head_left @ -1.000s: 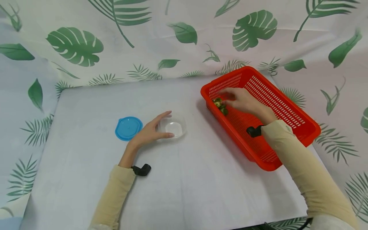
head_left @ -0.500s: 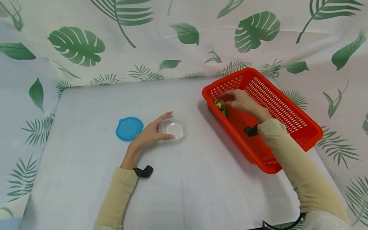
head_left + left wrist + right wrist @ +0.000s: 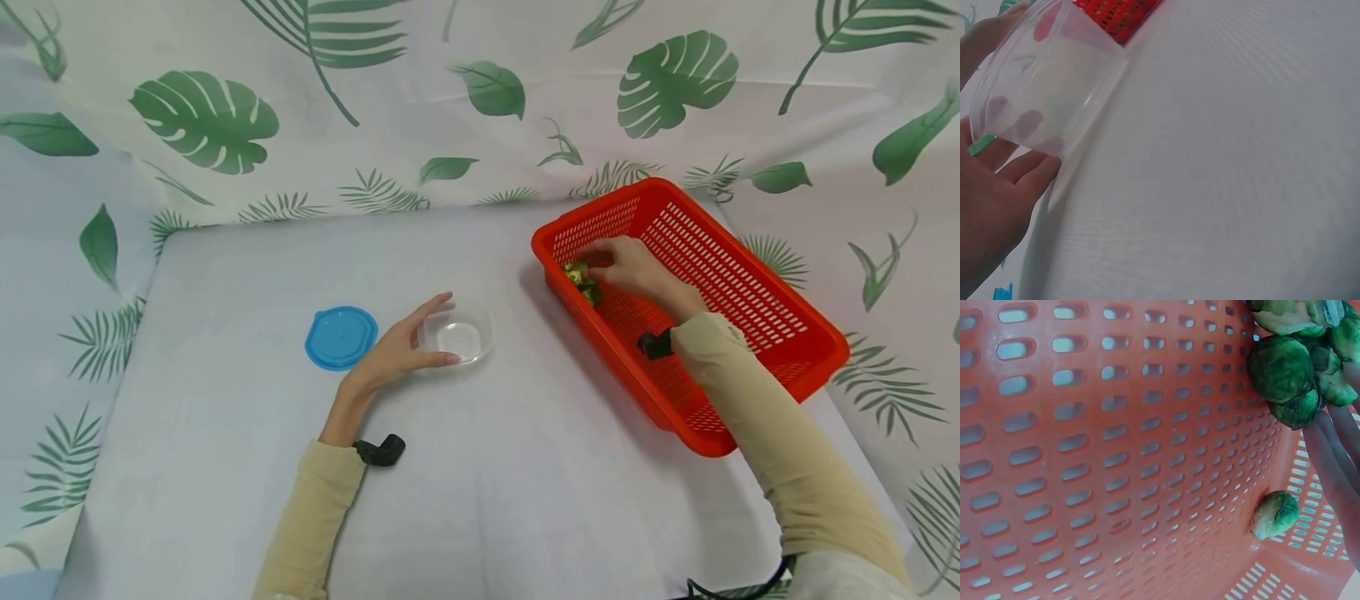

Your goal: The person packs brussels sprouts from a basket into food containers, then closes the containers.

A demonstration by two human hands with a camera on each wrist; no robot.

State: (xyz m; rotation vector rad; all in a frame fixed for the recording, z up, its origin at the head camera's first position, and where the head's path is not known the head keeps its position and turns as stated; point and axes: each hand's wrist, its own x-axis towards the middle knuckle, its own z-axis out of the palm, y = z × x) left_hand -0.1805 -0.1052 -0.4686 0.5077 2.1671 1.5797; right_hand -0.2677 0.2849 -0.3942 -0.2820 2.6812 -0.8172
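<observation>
In the head view my left hand [image 3: 397, 346] holds a clear plastic container [image 3: 461, 337] by its side, thumb at the near side and fingers at the far side. The left wrist view shows the container [image 3: 1054, 81] from the side, bare inside. My right hand [image 3: 637, 271] reaches into the red basket [image 3: 603, 354] at its left corner, over a cluster of Brussels sprouts [image 3: 579, 275]. In the right wrist view the fingers [image 3: 1335, 469] and thumb close around a sprout [image 3: 1337, 387] at the edge of the cluster [image 3: 1282, 369].
A blue lid [image 3: 341, 337] lies flat on the white table [image 3: 420, 500], left of the container. A single sprout [image 3: 1275, 515] rests apart from the cluster inside the basket. Leaf-patterned cloth [image 3: 390, 83] hangs behind the table.
My right fingers have drawn in closer on the Brussels sprouts. The left hand stays at the container. The whole head view has shifted slightly.
</observation>
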